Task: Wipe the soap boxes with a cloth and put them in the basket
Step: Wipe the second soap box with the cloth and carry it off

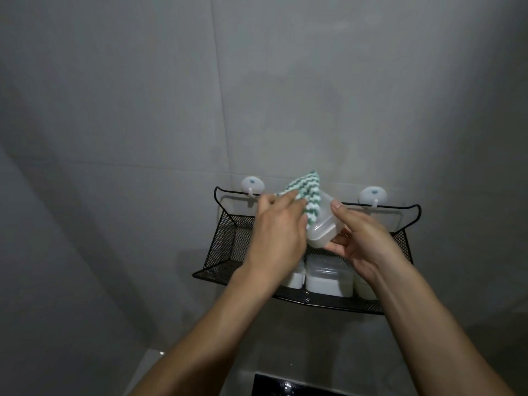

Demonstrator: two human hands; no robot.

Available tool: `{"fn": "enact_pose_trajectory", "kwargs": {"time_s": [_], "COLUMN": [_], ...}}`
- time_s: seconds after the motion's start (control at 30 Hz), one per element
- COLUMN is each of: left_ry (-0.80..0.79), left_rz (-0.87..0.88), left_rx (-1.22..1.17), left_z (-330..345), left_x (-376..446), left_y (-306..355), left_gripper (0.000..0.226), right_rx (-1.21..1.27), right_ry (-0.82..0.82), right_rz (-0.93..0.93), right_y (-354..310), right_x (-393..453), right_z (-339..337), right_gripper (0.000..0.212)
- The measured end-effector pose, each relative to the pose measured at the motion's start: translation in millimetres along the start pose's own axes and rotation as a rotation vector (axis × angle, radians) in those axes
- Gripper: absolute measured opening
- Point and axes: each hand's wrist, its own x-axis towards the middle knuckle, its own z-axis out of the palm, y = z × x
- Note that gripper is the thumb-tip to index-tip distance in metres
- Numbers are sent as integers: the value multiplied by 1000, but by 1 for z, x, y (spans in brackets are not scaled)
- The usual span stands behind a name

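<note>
Above the basket (225,241), just in front of the tiled wall, you held a translucent soap box (321,227) tilted in the air. Your right hand (363,238) gripped it, thumb over its upper edge and fingers curled beneath. Your left hand (278,227) clutched the green-and-white cloth (395,195) and pressed it against the box's left side.

To wipe well, I judged that you needed to keep the right grip firm, turn the box so each face met the cloth, and shift your fingers off the patches they covered.

Below your hands, other soap boxes (328,280) already sat in a row in the black mesh basket; how many I could not tell, as your wrists hid part of the row. The basket hung from two white suction hooks (253,187) on the wall. The free room seemed to lie at its left end, so the box would have to go down there, clear of its neighbours and the wire rim.
</note>
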Motion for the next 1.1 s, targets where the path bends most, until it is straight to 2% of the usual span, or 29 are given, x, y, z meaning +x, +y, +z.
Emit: {"fn": "enact_pose_trajectory", "kwargs": {"time_s": [0.17, 0.3, 0.4, 0.43, 0.57, 0.73, 0.9, 1.1], "left_ry": [-21, -16, -62, -70, -57, 23, -16, -45], "left_rz": [113, 119, 60, 28, -86, -80, -72, 46], "left_rx": [-32, -70, -23, -2, -36, 21, 42, 34], "left_z": [-2, -5, -7, -8, -13, -7, -11, -2], "left_x": [1, 14, 27, 31, 33, 17, 44, 40], "left_y": [14, 6, -8, -15, -35, -27, -22, 3], "left_gripper": [12, 15, 24, 27, 30, 25, 27, 26], "right_rx": [-28, -64, -99, -95, -30, -41, -71, -15], "right_ry": [-38, -38, -46, -47, -46, -107, -132, -127], "right_rz": [-22, -37, -46, -51, -51, -58, -59, -69], "right_y": [4, 4, 5, 4, 2, 0, 0, 1], "right_x": [4, 4, 2, 1, 0, 0, 1, 4], "right_z": [-3, -4, -3, -3, -6, -6, 1, 9], "right_gripper": [20, 17, 37, 38, 26, 9, 13, 13]}}
